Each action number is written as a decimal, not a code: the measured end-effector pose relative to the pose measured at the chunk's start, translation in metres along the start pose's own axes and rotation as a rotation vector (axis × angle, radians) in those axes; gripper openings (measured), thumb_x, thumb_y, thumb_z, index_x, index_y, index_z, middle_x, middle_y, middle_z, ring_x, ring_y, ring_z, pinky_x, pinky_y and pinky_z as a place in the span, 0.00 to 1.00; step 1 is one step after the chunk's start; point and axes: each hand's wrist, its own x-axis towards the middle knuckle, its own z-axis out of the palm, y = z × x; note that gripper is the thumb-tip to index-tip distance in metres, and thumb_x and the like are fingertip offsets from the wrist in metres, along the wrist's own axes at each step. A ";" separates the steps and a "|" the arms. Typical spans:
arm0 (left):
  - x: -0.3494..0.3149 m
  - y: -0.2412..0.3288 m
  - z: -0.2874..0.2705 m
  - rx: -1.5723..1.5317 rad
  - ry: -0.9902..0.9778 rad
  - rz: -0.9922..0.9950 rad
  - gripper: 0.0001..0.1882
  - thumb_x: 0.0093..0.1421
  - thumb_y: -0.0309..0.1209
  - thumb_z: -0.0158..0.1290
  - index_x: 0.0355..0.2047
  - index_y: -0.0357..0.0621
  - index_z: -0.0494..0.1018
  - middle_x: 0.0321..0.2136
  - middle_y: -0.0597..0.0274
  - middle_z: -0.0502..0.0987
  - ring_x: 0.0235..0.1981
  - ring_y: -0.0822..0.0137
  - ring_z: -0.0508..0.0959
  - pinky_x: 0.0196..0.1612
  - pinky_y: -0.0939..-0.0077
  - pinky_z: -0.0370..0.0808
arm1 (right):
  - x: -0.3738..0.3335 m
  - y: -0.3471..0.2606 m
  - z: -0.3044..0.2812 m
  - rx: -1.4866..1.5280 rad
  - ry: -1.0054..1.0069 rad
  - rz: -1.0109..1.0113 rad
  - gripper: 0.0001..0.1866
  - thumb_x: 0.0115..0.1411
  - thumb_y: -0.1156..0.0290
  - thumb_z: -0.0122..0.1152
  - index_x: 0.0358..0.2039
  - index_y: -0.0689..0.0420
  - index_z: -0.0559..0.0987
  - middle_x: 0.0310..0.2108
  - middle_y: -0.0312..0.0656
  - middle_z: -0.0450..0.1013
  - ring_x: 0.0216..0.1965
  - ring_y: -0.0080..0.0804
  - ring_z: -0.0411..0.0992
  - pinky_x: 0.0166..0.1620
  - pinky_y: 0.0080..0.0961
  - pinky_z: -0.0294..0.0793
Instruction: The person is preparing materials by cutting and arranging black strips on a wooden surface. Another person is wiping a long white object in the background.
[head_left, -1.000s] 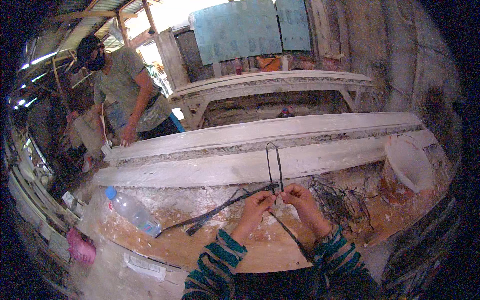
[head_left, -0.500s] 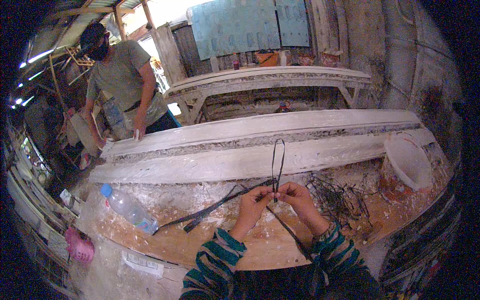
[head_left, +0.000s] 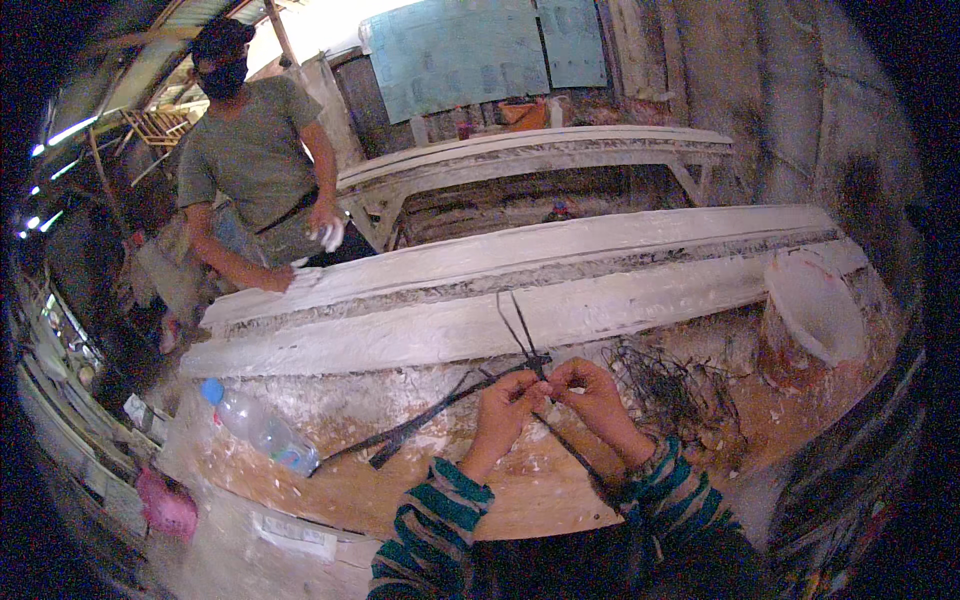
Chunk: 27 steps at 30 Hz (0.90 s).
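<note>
Over the near wooden board, my left hand (head_left: 506, 405) and my right hand (head_left: 594, 397) are close together, fingertips almost touching. Both pinch a thin black strip (head_left: 519, 328), whose narrow loop leans up and to the left beyond my fingers. A dark bunched part of it, perhaps a knot, sits just above the fingertips. From below my hands another black length (head_left: 568, 447) runs down to the right. Flat black straps (head_left: 395, 440) lie to the left of my left hand. Right of my right hand is a tangle of thin black strands (head_left: 680, 395).
Two long white-coated planks (head_left: 440, 335) stretch across beyond my hands. A clear bottle with a blue cap (head_left: 260, 430) lies at left, a whitish bucket (head_left: 815, 310) stands at right. Across the planks a masked person (head_left: 255, 160) works with white-smeared hands. Behind is another long bench (head_left: 540, 150).
The loop has tipped left and a dark bunch now shows above my fingertips. The other person's hands have moved right, one of them lifted off the plank.
</note>
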 end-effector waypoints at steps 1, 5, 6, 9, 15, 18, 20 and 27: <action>0.001 0.000 -0.001 0.011 -0.017 -0.024 0.08 0.54 0.31 0.51 0.26 0.37 0.72 0.20 0.68 0.72 0.22 0.79 0.69 0.25 0.85 0.66 | -0.001 -0.003 0.001 -0.007 -0.006 -0.013 0.07 0.48 0.71 0.62 0.23 0.57 0.72 0.23 0.32 0.70 0.28 0.19 0.67 0.35 0.18 0.66; 0.003 -0.003 -0.003 -0.182 -0.030 -0.115 0.08 0.54 0.31 0.51 0.24 0.37 0.71 0.19 0.67 0.72 0.20 0.78 0.70 0.24 0.85 0.67 | -0.004 -0.014 0.001 -0.004 -0.031 0.017 0.06 0.48 0.72 0.61 0.23 0.59 0.74 0.25 0.34 0.71 0.30 0.21 0.68 0.37 0.20 0.67; 0.003 -0.004 -0.004 -0.172 -0.011 -0.094 0.08 0.54 0.31 0.51 0.24 0.38 0.71 0.19 0.66 0.72 0.20 0.78 0.70 0.24 0.85 0.67 | -0.004 -0.016 0.001 0.042 -0.056 0.006 0.06 0.48 0.72 0.61 0.24 0.59 0.74 0.26 0.35 0.71 0.30 0.21 0.68 0.38 0.20 0.67; 0.004 -0.007 -0.007 -0.163 0.045 -0.075 0.08 0.54 0.31 0.52 0.24 0.38 0.71 0.18 0.66 0.72 0.20 0.77 0.71 0.23 0.85 0.68 | -0.003 -0.017 0.001 -0.102 -0.042 -0.029 0.06 0.49 0.72 0.59 0.26 0.61 0.75 0.28 0.37 0.72 0.32 0.23 0.69 0.39 0.21 0.67; 0.006 -0.011 -0.011 -0.262 0.090 -0.050 0.08 0.54 0.31 0.52 0.22 0.40 0.70 0.18 0.66 0.72 0.20 0.77 0.71 0.24 0.84 0.69 | -0.007 -0.019 0.005 -0.225 0.006 -0.223 0.07 0.48 0.76 0.58 0.30 0.60 0.75 0.28 0.40 0.70 0.32 0.28 0.69 0.37 0.23 0.68; 0.007 -0.011 -0.011 -0.291 0.088 -0.063 0.07 0.54 0.30 0.51 0.22 0.40 0.70 0.18 0.66 0.72 0.20 0.77 0.71 0.24 0.84 0.69 | -0.005 -0.022 0.006 -0.380 0.007 -0.413 0.08 0.46 0.79 0.58 0.30 0.60 0.75 0.28 0.41 0.70 0.31 0.31 0.69 0.36 0.23 0.68; 0.006 -0.010 -0.010 -0.311 0.078 -0.106 0.08 0.54 0.30 0.51 0.22 0.40 0.69 0.19 0.66 0.72 0.20 0.76 0.72 0.25 0.83 0.70 | -0.006 -0.024 0.006 -0.407 -0.005 -0.393 0.08 0.45 0.79 0.58 0.29 0.60 0.75 0.27 0.41 0.70 0.31 0.33 0.69 0.36 0.25 0.68; 0.006 -0.011 -0.011 -0.318 0.051 -0.099 0.08 0.54 0.31 0.52 0.23 0.41 0.68 0.21 0.64 0.73 0.22 0.75 0.72 0.26 0.83 0.70 | -0.006 -0.022 0.005 -0.618 -0.003 -0.554 0.09 0.43 0.77 0.59 0.28 0.57 0.76 0.26 0.41 0.70 0.30 0.38 0.69 0.35 0.30 0.65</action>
